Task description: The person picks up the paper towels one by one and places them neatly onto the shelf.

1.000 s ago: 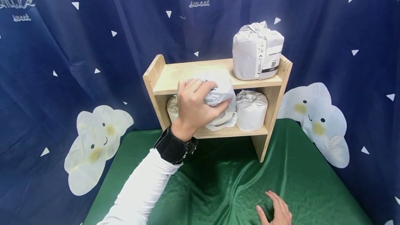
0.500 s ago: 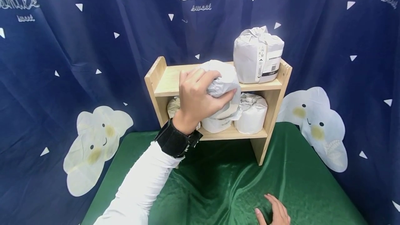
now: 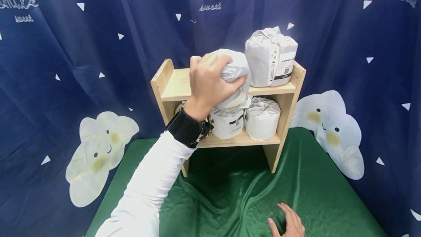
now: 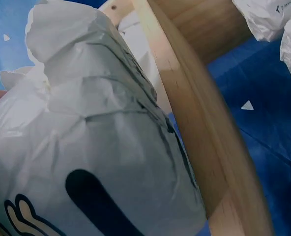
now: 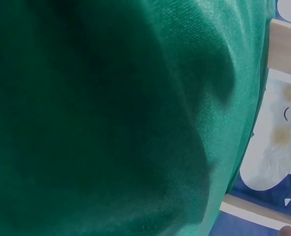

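Note:
My left hand (image 3: 209,81) grips a paper-wrapped toilet roll (image 3: 239,69) from above, thumb on its near side, at the front of the wooden shelf's (image 3: 179,82) upper board. Up close in the left wrist view, the wrapped roll (image 4: 101,132) shows crumpled white paper with a dark printed bar, beside a wooden board (image 4: 189,123). Another wrapped toilet roll (image 3: 271,59) stands right of it on the upper board. My right hand (image 3: 291,223) is low at the front over the green cloth, fingers loosely bent and holding nothing.
On the lower board stand a middle wrapped roll (image 3: 227,123) and a right one (image 3: 262,119); my left wrist mostly hides something further left. Green cloth (image 3: 315,193) covers the table. A blue curtain (image 3: 115,65) with clouds and triangles hangs behind.
My left hand has raised the held toilet roll from in front of the lower compartment to the upper board, uncovering the middle roll below. My right hand has barely moved.

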A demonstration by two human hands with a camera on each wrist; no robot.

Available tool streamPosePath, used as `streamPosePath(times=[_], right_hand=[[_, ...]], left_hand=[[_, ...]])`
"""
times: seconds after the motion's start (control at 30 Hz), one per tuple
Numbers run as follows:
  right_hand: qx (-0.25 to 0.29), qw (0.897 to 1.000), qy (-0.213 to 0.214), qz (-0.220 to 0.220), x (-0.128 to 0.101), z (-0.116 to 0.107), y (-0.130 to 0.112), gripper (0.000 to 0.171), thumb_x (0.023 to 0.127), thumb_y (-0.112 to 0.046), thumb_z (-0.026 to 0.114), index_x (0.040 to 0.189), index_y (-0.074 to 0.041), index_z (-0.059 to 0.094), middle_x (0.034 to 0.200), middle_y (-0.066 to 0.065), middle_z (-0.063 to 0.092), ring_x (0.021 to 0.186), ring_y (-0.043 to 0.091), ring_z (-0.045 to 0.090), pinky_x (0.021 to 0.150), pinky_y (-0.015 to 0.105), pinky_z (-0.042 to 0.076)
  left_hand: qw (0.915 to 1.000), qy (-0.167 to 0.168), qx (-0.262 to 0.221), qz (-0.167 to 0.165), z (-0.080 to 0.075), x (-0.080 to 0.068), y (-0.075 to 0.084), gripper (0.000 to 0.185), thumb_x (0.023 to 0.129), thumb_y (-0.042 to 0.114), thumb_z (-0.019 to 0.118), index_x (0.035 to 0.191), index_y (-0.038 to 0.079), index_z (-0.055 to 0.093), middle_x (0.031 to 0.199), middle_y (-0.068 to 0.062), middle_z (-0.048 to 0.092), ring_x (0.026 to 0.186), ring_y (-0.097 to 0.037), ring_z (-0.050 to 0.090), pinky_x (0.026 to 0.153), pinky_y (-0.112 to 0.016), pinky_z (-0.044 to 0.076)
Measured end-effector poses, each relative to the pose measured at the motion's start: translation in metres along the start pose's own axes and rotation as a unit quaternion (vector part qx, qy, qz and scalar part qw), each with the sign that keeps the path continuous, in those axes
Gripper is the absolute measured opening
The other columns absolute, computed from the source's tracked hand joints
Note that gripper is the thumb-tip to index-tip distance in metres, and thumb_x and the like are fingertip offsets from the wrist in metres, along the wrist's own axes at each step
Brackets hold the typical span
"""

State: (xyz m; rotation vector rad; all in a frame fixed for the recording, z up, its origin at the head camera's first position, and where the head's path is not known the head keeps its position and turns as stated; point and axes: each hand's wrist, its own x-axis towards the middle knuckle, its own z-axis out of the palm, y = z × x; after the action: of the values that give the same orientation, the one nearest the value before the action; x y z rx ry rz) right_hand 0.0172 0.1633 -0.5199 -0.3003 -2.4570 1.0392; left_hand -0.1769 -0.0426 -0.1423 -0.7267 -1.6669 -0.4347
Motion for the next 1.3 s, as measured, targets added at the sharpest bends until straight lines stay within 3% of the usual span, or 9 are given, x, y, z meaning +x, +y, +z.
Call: streamPosePath(times=[0.37,0.93,1.17,1.3], right_hand=[[0.000,1.000,0.000,0.015,0.000,-0.001,-0.001,0.046,0.077,-0.018,0.080,0.117,-0.004,0.062,0.118,0.020,0.060,0.110,0.041,0.050,0.084,0.057,0.032],[0.001,1.000,0.013,0.016,0.004,-0.001,0.005,0.046,0.076,-0.018,0.081,0.116,-0.005,0.062,0.117,0.020,0.061,0.108,0.040,0.051,0.082,0.055,0.031],[0.001,0.999,0.032,0.016,0.001,-0.003,0.012,0.048,0.074,-0.017,0.082,0.116,-0.004,0.063,0.117,0.020,0.061,0.108,0.042,0.052,0.081,0.055,0.033],[0.005,0.999,0.037,0.013,0.000,-0.003,0.014,0.048,0.074,-0.015,0.082,0.116,-0.004,0.063,0.117,0.020,0.061,0.108,0.042,0.052,0.081,0.055,0.033]], left_hand=[[0.9921,-0.100,0.052,-0.055,0.016,0.017,-0.012,0.041,0.073,0.047,0.075,0.091,0.010,0.070,0.080,-0.004,0.068,0.076,-0.023,0.061,0.073,-0.041,0.036],[0.9796,-0.155,0.083,-0.098,0.035,0.032,-0.020,0.042,0.072,0.049,0.075,0.095,0.014,0.073,0.079,-0.004,0.067,0.078,-0.023,0.062,0.075,-0.041,0.037],[0.9688,-0.197,0.096,-0.115,0.046,0.034,-0.023,0.042,0.075,0.051,0.073,0.098,0.016,0.071,0.082,-0.004,0.066,0.082,-0.022,0.062,0.078,-0.040,0.036],[0.9666,-0.202,0.104,-0.119,0.051,0.035,-0.024,0.043,0.075,0.052,0.072,0.099,0.016,0.070,0.083,-0.004,0.066,0.083,-0.023,0.062,0.079,-0.040,0.036]])
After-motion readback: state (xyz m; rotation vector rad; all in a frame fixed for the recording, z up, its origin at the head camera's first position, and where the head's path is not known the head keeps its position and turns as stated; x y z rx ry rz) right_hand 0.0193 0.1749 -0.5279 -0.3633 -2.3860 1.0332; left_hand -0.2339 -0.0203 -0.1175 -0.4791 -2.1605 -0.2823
